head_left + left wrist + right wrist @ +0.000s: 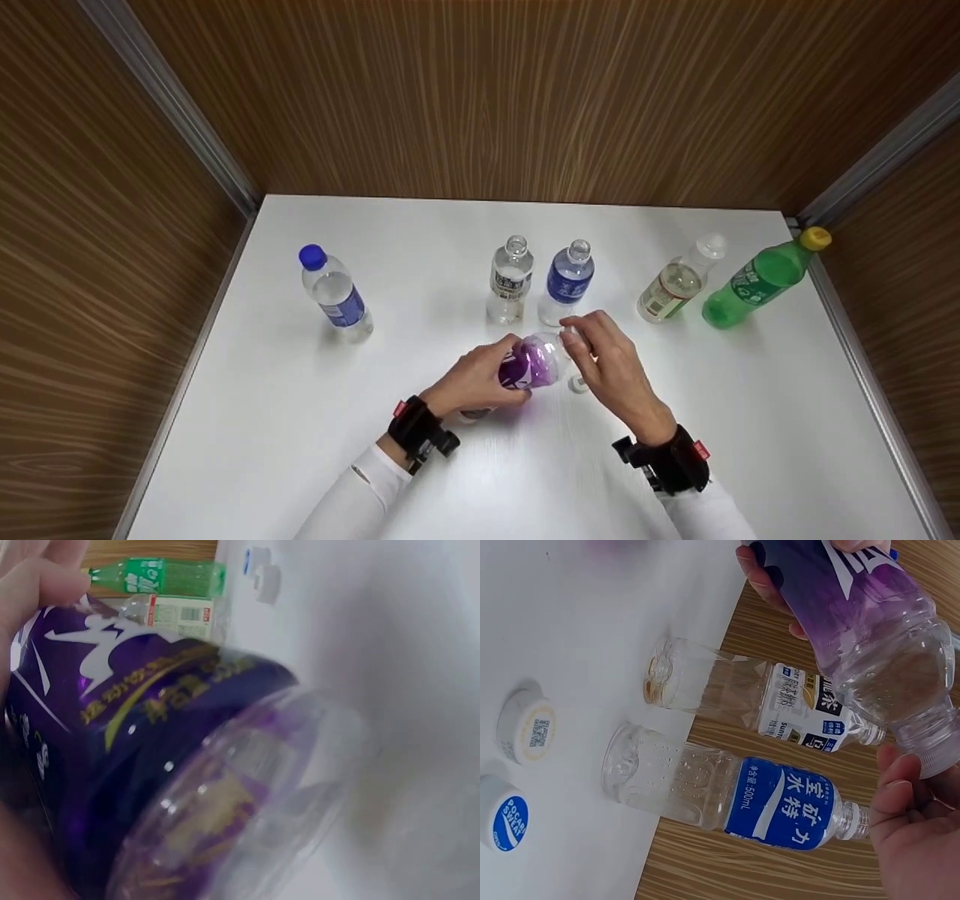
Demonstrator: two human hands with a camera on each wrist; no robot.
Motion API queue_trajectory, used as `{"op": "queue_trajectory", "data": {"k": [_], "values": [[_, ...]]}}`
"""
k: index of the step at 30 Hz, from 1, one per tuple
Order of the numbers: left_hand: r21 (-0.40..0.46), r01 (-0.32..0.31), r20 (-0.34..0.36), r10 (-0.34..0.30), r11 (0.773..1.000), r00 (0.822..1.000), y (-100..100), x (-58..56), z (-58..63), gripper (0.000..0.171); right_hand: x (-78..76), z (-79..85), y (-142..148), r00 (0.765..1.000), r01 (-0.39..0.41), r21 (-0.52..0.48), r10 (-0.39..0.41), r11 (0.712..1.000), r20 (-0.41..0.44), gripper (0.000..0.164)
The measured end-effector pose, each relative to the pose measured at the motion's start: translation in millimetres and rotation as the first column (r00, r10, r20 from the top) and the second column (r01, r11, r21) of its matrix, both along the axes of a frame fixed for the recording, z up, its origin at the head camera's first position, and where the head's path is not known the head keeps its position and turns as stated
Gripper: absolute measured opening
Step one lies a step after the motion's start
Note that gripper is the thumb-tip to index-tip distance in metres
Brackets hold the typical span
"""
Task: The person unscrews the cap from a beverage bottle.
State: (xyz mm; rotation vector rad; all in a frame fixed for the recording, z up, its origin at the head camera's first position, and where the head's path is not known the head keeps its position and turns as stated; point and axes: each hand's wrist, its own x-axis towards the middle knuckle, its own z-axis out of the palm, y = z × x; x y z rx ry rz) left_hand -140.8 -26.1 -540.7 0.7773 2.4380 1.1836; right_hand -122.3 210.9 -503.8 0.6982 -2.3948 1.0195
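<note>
My left hand [480, 379] grips a purple-labelled plastic bottle [529, 364] round its label, holding it tilted with its neck toward the right. In the left wrist view the bottle's clear base [255, 802] fills the foreground. My right hand [607, 360] is at the bottle's neck, thumb and fingers curled at the translucent ribbed cap [939, 748]. Right behind the hands stand two uncapped clear bottles, one with a white-and-black label [511, 283], the other with a blue label [568, 281]. Two loose white caps, one plain-edged [526, 726] and one with a blue top [502, 814], lie nearby on the table.
On the left of the white table [247, 420] stands a blue-capped bottle [337, 296]. Toward the right are a clear bottle with a pale label [679, 281] and a green bottle with a yellow cap [765, 279]. Wood-grain panels [480, 97] enclose the table's back and sides.
</note>
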Motion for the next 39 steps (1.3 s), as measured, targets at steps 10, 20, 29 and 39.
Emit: {"op": "queue_trajectory", "data": {"k": [10, 20, 29, 39], "values": [[-0.057, -0.067, -0.112, 0.060, 0.996, 0.992, 3, -1.3, -6.8, 0.060, -3.9, -3.9, 6, 0.996, -0.055, 0.007, 0.054, 0.998, 0.071, 0.029], [-0.280, -0.347, -0.655, 0.086, 0.895, 0.751, 5, 1.2, -17.9, 0.073, -3.0, -12.4, 9, 0.930, 0.137, -0.050, -0.111, 0.989, 0.350, 0.033], [-0.271, -0.345, -0.706, 0.058, 0.899, 0.706, 5, 0.9, -17.9, 0.075, -3.6, -11.7, 8, 0.952, 0.111, -0.081, -0.082, 0.991, 0.296, 0.025], [-0.216, -0.274, -0.598, 0.095, 0.937, 0.796, 4, 3.0, -16.7, 0.074, -0.2, -5.3, 5, 0.977, 0.066, -0.054, -0.054, 0.996, 0.206, 0.021]]}}
